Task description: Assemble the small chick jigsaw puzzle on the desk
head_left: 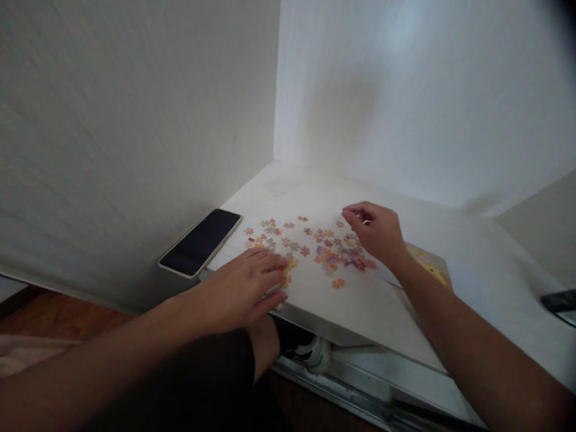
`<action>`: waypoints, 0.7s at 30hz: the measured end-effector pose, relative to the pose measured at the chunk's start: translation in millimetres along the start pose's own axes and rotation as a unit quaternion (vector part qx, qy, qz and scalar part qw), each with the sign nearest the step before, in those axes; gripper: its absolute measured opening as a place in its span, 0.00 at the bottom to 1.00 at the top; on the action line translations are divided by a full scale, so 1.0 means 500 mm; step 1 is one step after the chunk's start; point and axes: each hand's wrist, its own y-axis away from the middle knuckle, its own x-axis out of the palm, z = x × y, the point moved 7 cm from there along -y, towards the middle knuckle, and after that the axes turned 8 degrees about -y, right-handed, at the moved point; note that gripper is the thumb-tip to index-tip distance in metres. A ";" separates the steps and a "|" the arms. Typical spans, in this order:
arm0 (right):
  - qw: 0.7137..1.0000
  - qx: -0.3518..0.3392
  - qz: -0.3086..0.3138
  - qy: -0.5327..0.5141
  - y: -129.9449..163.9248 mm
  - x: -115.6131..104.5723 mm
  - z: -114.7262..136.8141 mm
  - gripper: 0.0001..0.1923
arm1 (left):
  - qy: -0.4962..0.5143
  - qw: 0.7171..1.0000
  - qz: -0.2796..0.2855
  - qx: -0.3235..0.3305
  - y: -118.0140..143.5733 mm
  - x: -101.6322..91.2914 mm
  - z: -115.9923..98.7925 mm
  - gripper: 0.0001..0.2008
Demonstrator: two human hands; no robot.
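**Picking over loose puzzle pieces [330, 258]**

The white desk [369, 318] spreads before me, with a phone [201, 242] lying at its left edge and a picture card [431, 264] partly behind my right forearm. My left hand [245, 285] is palm down at the near edge, fingers loosely bent over some of the pieces, thumb apart. My right hand [377, 233] hovers at the far side of the spread, fingers curled in, thumb and forefinger tips drawn close together. In this dim, soft view I cannot tell whether either one grips anything. The puzzle pieces lie scattered between my hands, most thickly near the right; a pink piece [305, 251] sits on its own mid-spread. I judge I'm sorting through them, and the next move calls for a fine fingertip pinch on one.
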 end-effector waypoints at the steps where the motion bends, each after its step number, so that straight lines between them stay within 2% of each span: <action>1: 1.000 0.016 -0.004 0.005 -0.010 -0.008 -0.025 0.12 | 0.004 1.000 -0.008 -0.003 0.000 -0.001 0.003 0.11; 2: 0.999 0.032 0.008 0.004 -0.018 -0.011 -0.046 0.12 | 0.009 1.000 -0.016 -0.007 -0.001 -0.002 0.006 0.11; 6: 0.988 0.042 0.151 0.008 -0.026 0.007 -0.092 0.13 | 0.032 0.999 -0.028 -0.019 -0.007 0.003 0.015 0.08; 11: 0.955 0.085 0.283 0.004 -0.013 0.013 -0.117 0.13 | 0.054 0.997 -0.052 -0.011 -0.007 0.005 0.019 0.07; 14: 0.931 0.102 0.351 -0.021 0.001 0.019 -0.116 0.14 | 0.061 0.996 -0.061 0.005 -0.001 0.004 0.020 0.11; 16: 0.924 0.102 0.367 -0.017 0.004 0.023 -0.112 0.14 | 0.059 0.996 -0.060 0.004 0.002 0.003 0.025 0.14; 21: 0.934 0.061 0.347 0.054 -0.002 0.026 -0.099 0.12 | 0.037 0.998 -0.052 -0.023 0.007 0.000 0.045 0.17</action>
